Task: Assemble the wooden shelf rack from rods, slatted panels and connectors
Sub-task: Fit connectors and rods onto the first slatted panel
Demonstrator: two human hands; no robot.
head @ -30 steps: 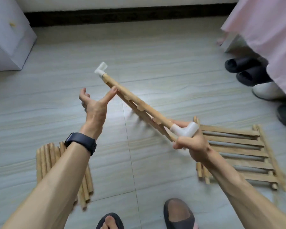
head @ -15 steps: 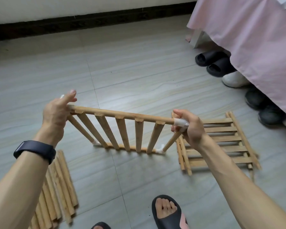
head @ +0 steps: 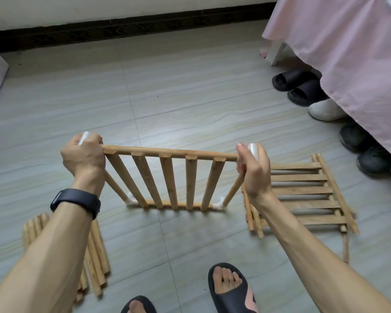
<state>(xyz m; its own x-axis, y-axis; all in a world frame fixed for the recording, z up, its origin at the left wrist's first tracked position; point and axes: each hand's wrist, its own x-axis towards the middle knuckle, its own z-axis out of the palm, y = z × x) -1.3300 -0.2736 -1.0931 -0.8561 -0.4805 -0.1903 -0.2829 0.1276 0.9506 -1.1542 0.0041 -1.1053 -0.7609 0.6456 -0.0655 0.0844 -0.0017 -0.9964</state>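
The panel (head: 167,179) stands upright in front of me, slats running down from its top rod (head: 169,152) to the lower rail by the floor (head: 190,98); whether that rail touches the tiles I cannot tell. White connectors (head: 131,202) cap the two lower corners, and a side rod (head: 115,186) slants up from each towards my hands. My left hand (head: 84,154) grips the panel's top left corner, fingers (head: 93,141) curled tight round the white cap (head: 85,135) there; my right hand (head: 254,168) holds the top right corner, fingers wrapped loosely about the other cap, thumb raised beside it. So the panel spans the gap between my two hands, hanging below them and leaning slightly away from me.

A bundle of loose rods (head: 95,245) lies on the floor under my left forearm; a stack of panels (head: 303,193) lies flat just beyond my right wrist, near the held panel's right edge but apart from it. My slippers (head: 230,290) are close below. Farther right, shoes (head: 296,86) sit half under a pink cloth (head: 348,53); a dark watch (head: 76,202) is on my left wrist.
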